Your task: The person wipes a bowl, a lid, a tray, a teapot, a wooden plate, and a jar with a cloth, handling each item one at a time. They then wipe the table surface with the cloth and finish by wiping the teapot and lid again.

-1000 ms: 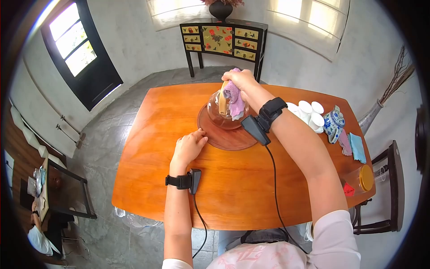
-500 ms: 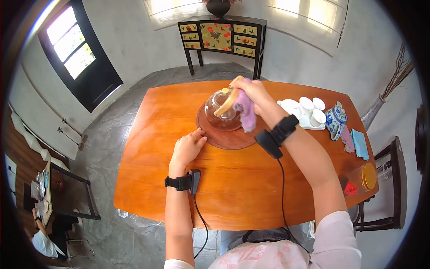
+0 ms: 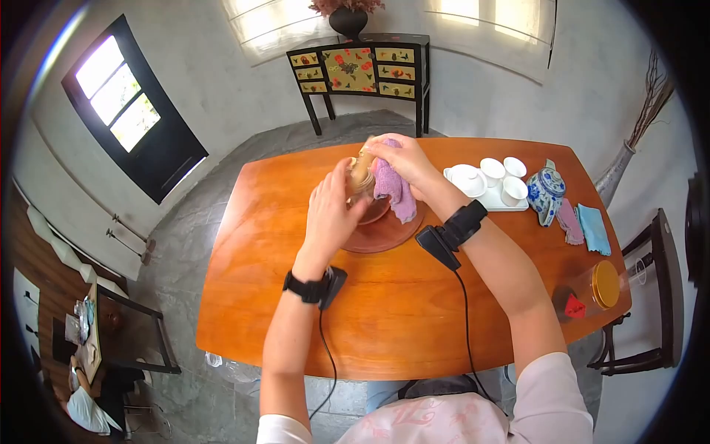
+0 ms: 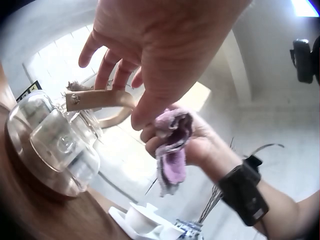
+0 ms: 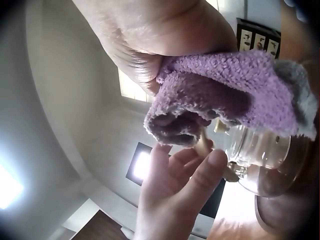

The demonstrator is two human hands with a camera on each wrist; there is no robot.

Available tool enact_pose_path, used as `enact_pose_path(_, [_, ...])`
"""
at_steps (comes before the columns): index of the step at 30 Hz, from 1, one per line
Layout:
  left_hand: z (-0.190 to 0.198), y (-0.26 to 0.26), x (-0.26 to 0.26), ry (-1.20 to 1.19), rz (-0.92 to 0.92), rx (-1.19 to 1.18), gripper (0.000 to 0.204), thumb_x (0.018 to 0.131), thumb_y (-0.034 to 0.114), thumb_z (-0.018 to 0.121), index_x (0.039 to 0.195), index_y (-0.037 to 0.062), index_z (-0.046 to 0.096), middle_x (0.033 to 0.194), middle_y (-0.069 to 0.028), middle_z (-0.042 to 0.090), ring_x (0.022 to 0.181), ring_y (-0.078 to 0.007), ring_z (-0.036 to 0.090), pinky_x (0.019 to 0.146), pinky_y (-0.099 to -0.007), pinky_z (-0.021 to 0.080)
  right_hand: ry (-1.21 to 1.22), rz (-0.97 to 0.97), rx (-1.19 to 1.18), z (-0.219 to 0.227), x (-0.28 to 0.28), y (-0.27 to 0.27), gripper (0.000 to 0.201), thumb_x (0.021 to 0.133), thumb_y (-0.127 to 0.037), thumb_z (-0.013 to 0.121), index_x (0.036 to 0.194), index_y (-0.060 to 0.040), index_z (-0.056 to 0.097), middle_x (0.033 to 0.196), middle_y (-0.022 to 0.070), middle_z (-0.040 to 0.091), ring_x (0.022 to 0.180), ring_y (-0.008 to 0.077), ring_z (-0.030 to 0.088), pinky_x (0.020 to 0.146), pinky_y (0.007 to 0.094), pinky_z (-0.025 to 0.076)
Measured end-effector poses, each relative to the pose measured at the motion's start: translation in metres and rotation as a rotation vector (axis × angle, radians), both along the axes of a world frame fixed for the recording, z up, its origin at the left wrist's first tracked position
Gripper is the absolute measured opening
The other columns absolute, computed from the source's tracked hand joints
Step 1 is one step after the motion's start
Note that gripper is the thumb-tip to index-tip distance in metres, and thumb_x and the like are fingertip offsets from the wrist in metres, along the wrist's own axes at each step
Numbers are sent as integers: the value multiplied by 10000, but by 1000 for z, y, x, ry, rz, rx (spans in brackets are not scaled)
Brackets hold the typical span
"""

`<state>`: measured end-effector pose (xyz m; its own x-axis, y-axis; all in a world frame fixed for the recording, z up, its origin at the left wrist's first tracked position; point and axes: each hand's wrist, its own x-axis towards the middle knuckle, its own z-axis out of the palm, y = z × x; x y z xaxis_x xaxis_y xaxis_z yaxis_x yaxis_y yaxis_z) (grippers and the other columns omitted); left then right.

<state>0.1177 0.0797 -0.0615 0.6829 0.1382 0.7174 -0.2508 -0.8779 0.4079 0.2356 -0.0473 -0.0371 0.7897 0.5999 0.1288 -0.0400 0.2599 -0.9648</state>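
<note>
A clear glass teapot [image 4: 60, 142] with an arched, light wooden handle [image 4: 97, 99] stands on a round reddish-brown wooden board [image 3: 370, 243]. My right hand [image 3: 408, 161] grips a fluffy purple cloth [image 3: 396, 191] beside the raised handle; the cloth's grey edge hangs toward the pot. My left hand [image 3: 329, 213] is at the other side of the handle, thumb and fingers spread around it. In the left wrist view its thumb overlaps the handle's curved end. Between them, the hands hide much of the pot in the head view.
To the right stand a white lidded bowl [image 3: 468, 180] and several white cups [image 3: 514, 191] on a white tray [image 3: 506, 206]. Beyond them are a blue-and-white teapot [image 3: 546, 191], a pink cloth [image 3: 569, 222], a blue cloth [image 3: 593, 229] and a yellow-lidded jar [image 3: 606, 285].
My left hand has left the board's edge and moved up to the handle. My right hand with the purple cloth first swung right, away from the pot, then back a little left.
</note>
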Motion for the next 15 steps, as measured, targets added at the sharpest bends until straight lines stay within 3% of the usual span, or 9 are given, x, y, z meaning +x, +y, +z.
enact_pose_path(1, [3, 2, 8, 147, -3, -36, 375, 787, 141, 645, 1118, 13, 524, 911, -182, 623, 848, -343, 609, 757, -409, 476, -53, -13, -25, 1, 2, -4, 182, 856, -195, 629, 914, -24, 604, 718, 60, 605, 617, 123, 581, 538, 254, 469])
enact_pose_path(6, [-7, 29, 35, 57, 175, 1, 277, 843, 164, 560, 1065, -1, 542, 821, -160, 619, 772, -333, 617, 671, -398, 488, -60, -71, -215, -20, 12, -53, 167, 847, -173, 619, 888, -12, 603, 697, 68, 606, 602, 135, 579, 542, 253, 471])
enact_pose_path(8, [-8, 36, 41, 259, 218, -520, 268, 867, 213, 538, 1024, -3, 531, 892, -212, 611, 761, -335, 609, 679, -416, 480, 26, -101, -312, -38, 12, -68, 153, 836, -156, 612, 875, -9, 603, 685, 72, 606, 590, 143, 576, 542, 262, 470])
enact_pose_path(9, [-16, 44, 47, 216, 216, -581, 256, 892, 233, 510, 1003, 6, 548, 958, -222, 601, 775, -305, 610, 675, -378, 480, 29, -100, -312, -47, 10, -72, 153, 836, -156, 612, 875, -9, 603, 685, 72, 606, 590, 143, 576, 542, 262, 470])
enact_pose_path(10, [-32, 57, 55, 218, 218, -579, 256, 892, 233, 510, 1003, 6, 548, 958, -222, 601, 775, -305, 610, 675, -378, 480, 53, -107, -337, -55, 9, -76, 149, 832, -152, 610, 872, -9, 603, 688, 73, 607, 595, 143, 577, 544, 268, 470])
enact_pose_path(11, [-51, 70, 64, 95, 266, -422, 254, 898, 226, 490, 1000, 0, 548, 980, -202, 606, 788, -281, 614, 675, -362, 481, 77, -114, -361, -61, 8, -78, 145, 828, -148, 608, 870, -9, 603, 691, 75, 608, 600, 144, 579, 546, 275, 470])
enact_pose_path(12, [-60, 75, 68, -25, 312, -264, 255, 905, 218, 470, 997, -6, 549, 1001, -183, 612, 801, -257, 618, 675, -346, 483, 80, -114, -359, -68, 8, -78, 145, 828, -148, 608, 870, -9, 603, 691, 75, 608, 600, 144, 579, 546, 275, 470])
enact_pose_path(13, [-56, 72, 66, -21, 312, -260, 255, 905, 218, 470, 997, -6, 549, 1001, -183, 612, 801, -257, 618, 675, -346, 483, 84, -97, -360, -74, 7, -79, 144, 827, -144, 608, 870, -8, 603, 691, 74, 607, 605, 145, 580, 550, 279, 470])
enact_pose_path(15, [-46, 66, 61, 153, 14, -1014, 245, 904, 178, 427, 1017, -16, 524, 1034, -159, 606, 845, -237, 615, 688, -318, 497, 94, -81, -356, -84, 9, -80, 142, 825, -141, 607, 871, -7, 603, 692, 74, 607, 610, 147, 581, 555, 282, 470])
